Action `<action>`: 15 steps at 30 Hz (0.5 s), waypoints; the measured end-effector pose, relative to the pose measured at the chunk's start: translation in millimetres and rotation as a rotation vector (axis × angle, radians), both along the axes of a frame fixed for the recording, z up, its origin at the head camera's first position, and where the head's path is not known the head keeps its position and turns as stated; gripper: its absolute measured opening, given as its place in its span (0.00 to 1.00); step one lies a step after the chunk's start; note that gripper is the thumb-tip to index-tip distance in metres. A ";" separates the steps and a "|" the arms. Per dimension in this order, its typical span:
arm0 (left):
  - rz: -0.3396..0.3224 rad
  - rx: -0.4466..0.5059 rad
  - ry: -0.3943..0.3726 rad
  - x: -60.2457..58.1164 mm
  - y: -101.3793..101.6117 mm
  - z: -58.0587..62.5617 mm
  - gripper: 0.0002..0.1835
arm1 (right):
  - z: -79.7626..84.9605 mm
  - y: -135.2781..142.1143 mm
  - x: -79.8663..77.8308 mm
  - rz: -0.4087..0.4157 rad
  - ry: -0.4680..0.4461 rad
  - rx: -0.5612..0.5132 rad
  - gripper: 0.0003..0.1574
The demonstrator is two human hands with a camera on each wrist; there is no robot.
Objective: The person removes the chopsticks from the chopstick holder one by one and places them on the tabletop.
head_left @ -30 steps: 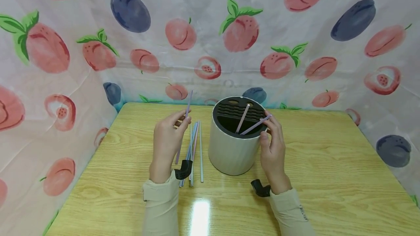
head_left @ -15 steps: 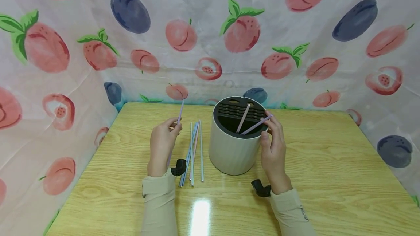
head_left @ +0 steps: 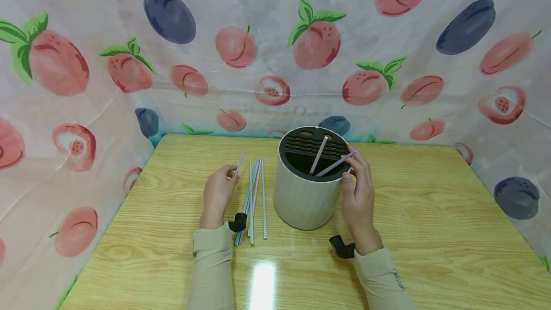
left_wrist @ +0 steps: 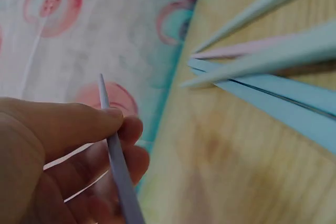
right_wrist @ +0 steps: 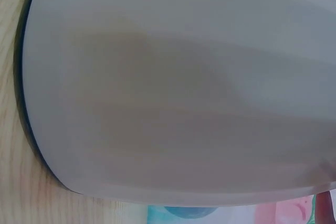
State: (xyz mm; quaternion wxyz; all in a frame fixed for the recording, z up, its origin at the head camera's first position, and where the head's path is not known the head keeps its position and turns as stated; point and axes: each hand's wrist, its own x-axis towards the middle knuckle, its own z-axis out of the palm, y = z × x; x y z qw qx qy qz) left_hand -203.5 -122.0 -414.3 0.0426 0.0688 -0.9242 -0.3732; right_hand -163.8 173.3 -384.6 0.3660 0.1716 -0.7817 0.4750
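My left hand (head_left: 219,195) pinches a thin purple chopstick (head_left: 240,160) between thumb and fingers, to the left of the loose chopsticks. In the left wrist view the held chopstick (left_wrist: 119,174) crosses under the thumb tip. My right hand (head_left: 359,200) holds the right side of a round cream utensil holder (head_left: 305,207), thumb on its wall and fingers curved at the rim. From the holder's black slotted top stick out a pink chopstick (head_left: 319,156) and a purple one (head_left: 336,164), both leaning. The right wrist view is mostly filled by the holder's wall (right_wrist: 178,87).
Several pale chopsticks lie between my left hand and the holder: blue ones (left_wrist: 283,106), a pink one (left_wrist: 239,48) and pale green ones (head_left: 264,204). The wooden table (head_left: 430,214) ends at a fruit-printed cloth (head_left: 271,61) behind and at the sides.
My left hand has come down and a little left with the purple chopstick, away from the holder, then slightly back right. My right hand and the holder have not visibly moved.
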 end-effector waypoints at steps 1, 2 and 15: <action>0.003 -0.005 -0.004 0.2 -0.4 -2.1 0.15 | 0.1 0.1 0.0 0.001 0.000 -0.001 0.26; 0.005 -0.007 -0.007 0.2 -1.0 -4.5 0.15 | -0.1 0.0 0.4 0.001 0.000 0.000 0.26; 0.054 -0.057 -0.088 0.7 -4.3 -25.3 0.14 | -2.1 -1.7 4.7 -0.018 0.000 0.018 0.25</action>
